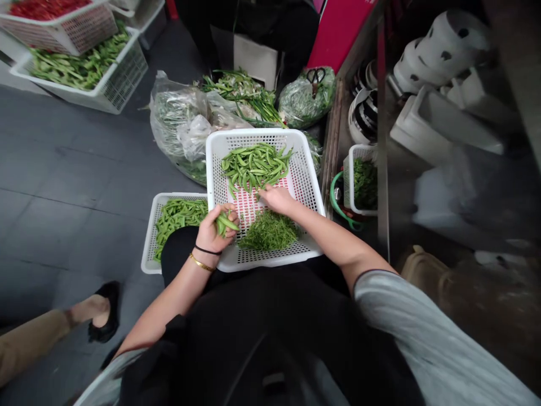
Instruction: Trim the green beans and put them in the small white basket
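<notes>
A white perforated basket (pixel 313 197) rests on my lap. At its far end lies a heap of green pea pods (pixel 256 163), and nearer to me a pile of thin green trimmings (pixel 270 232). My left hand (pixel 214 230), over the basket's left rim, is curled around several pea pods (pixel 225 223). Between the two piles is my right hand (pixel 276 198), its fingers pinched together; whatever is in them is too small to make out. A second white basket (pixel 147 242) full of pea pods (pixel 181 217) stands at my left.
Plastic bags of greens (pixel 177 118) lie beyond the basket, with scissors (pixel 316 76) on another bag. Stacked vegetable crates (pixel 122 79) stand far left. A person's foot (pixel 103 310) is at lower left. Shelving with white containers (pixel 426 124) lines the right side.
</notes>
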`<state>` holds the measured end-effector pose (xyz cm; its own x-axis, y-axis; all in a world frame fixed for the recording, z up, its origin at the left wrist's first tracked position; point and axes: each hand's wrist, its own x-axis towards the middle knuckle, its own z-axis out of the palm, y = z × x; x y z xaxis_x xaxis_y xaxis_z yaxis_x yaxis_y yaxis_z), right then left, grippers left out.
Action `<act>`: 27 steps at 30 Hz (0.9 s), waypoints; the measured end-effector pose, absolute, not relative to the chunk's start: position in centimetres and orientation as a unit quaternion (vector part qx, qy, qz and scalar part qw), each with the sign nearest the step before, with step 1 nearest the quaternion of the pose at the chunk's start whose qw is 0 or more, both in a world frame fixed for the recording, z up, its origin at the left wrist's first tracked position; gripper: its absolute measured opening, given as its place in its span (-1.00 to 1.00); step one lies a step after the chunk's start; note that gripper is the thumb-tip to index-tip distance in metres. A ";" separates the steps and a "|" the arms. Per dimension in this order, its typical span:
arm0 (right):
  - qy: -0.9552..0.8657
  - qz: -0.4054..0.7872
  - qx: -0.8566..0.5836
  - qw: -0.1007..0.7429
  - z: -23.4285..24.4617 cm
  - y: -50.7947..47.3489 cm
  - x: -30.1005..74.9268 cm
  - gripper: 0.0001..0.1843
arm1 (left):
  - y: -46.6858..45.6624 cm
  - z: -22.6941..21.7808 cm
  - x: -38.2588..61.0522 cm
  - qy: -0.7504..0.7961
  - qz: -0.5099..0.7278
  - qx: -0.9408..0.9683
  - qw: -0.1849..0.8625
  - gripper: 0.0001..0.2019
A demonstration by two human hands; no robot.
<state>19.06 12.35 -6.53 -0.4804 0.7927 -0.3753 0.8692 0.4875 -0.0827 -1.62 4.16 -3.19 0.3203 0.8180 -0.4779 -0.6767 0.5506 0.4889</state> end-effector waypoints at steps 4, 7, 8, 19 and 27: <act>0.833 -0.142 0.506 0.173 -7.9 15.1 17.3 -0.66 | 3.5 -4.0 -1.0 0.357 0.438 0.101 0.819 -0.71; 0.828 -0.146 0.523 0.135 -6.8 14.1 18.1 -0.72 | 3.4 -4.5 -0.9 0.403 0.406 0.119 0.811 -0.70; 0.825 -0.165 0.531 0.103 -6.2 13.2 18.5 -0.73 | 3.3 -4.5 -0.7 0.429 0.399 0.137 0.799 -0.69; 0.593 -0.619 0.458 -0.236 -2.7 3.0 19.0 -0.67 | 2.0 -3.1 0.8 0.489 0.425 0.264 0.715 -0.69; 0.751 -0.490 0.380 -0.226 0.6 1.8 20.1 -0.64 | 1.2 -1.8 1.3 0.425 0.419 0.241 0.765 -0.73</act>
